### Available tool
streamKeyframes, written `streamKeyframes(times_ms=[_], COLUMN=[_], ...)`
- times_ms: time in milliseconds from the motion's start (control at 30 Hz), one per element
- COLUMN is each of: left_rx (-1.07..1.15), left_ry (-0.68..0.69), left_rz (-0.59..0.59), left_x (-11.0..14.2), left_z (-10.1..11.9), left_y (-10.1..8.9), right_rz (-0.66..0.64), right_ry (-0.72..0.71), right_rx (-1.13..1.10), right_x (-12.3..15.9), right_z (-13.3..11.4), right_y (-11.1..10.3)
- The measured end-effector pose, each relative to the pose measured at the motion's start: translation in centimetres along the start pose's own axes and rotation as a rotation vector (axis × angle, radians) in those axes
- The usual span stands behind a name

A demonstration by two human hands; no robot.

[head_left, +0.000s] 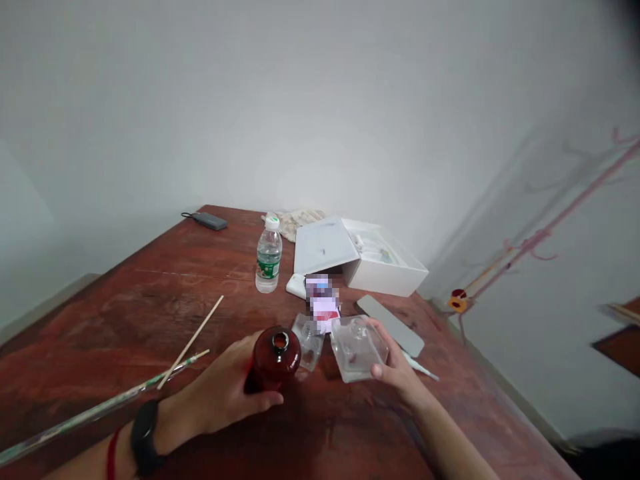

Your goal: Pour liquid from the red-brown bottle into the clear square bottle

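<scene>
- Nearest me: left hand (225, 393), black band at the wrist, wrapped round the body of the dark red glass bottle (274, 359). Bottle stands upright on the tabletop (150, 293), mouth open, no stopper or cap in it.
- Right hand (395, 367) grips a clear square glass bottle (357, 347), fingers closed on its right side; it is tilted, its near edge seemingly down on the wood, just right of the red one.
- Between the two sits a small clear glass piece (309, 340); I cannot tell whether it is a lid or a cup.
- Judgement: both vessels are in hand and the red one is opened; no liquid is seen passing between them, so any transfer looks not yet started. Contents of the clear bottle cannot be read.
- Left of my arm: a long glass rod (100, 410) and a wooden stick (193, 340) lying apart from the bottles.
- Right, just beyond: a flat grey slab (393, 325).
- Further back: plastic water bottle (269, 257), capped, and an open white box (360, 257).
- Far edge: a dark flat device (210, 221) with cord.
</scene>
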State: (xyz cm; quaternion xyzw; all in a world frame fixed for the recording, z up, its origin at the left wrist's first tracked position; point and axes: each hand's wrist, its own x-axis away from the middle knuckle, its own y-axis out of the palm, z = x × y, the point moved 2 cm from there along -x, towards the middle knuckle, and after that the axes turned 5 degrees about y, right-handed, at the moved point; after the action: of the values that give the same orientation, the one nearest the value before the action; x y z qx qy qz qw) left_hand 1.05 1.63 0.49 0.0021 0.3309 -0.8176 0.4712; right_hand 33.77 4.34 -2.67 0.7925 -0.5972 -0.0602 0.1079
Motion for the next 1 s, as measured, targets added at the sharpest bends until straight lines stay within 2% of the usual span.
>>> streamKeyframes(times_ms=[167, 333, 400, 567, 733, 867, 1000], left_rx=[-0.050, -0.139, -0.129, -0.010, 0.130, 0.277, 0.386], left_ry=[-0.020, -0.029, -0.051, -0.083, -0.039, -0.014, -0.057], left_rz=[-0.009, 0.025, 0.034, 0.032, 0.054, -0.020, -0.104], left_x=[0.1, 0.9, 1.1, 1.1, 1.3, 1.5, 1.5], left_z=[-1.0, -2.7, -3.0, -2.3, -0.9, -0.5, -0.6], left_y=[0.1, 0.4, 0.7, 1.2, 1.7, 2.5, 2.9], right_rz=[0.005, -0.149, -0.169, -0.178, -0.276, -0.303, -0.296], right_ry=[-0.036, -0.107, -0.128, -0.119, -0.098, -0.103, -0.071], right_rx=[-0.012, -0.005, -0.012, -0.052, -0.078, -0.086, -0.057], right_x=[-0.1, -0.5, -0.6, -0.2, 0.1, 0.2, 0.3], right_z=[-0.6, -0.5, -0.3, -0.3, -0.5, -0.7, -0.9], right_y=[0.5, 1.1, 1.0, 1.0, 1.7, 1.9, 2.0])
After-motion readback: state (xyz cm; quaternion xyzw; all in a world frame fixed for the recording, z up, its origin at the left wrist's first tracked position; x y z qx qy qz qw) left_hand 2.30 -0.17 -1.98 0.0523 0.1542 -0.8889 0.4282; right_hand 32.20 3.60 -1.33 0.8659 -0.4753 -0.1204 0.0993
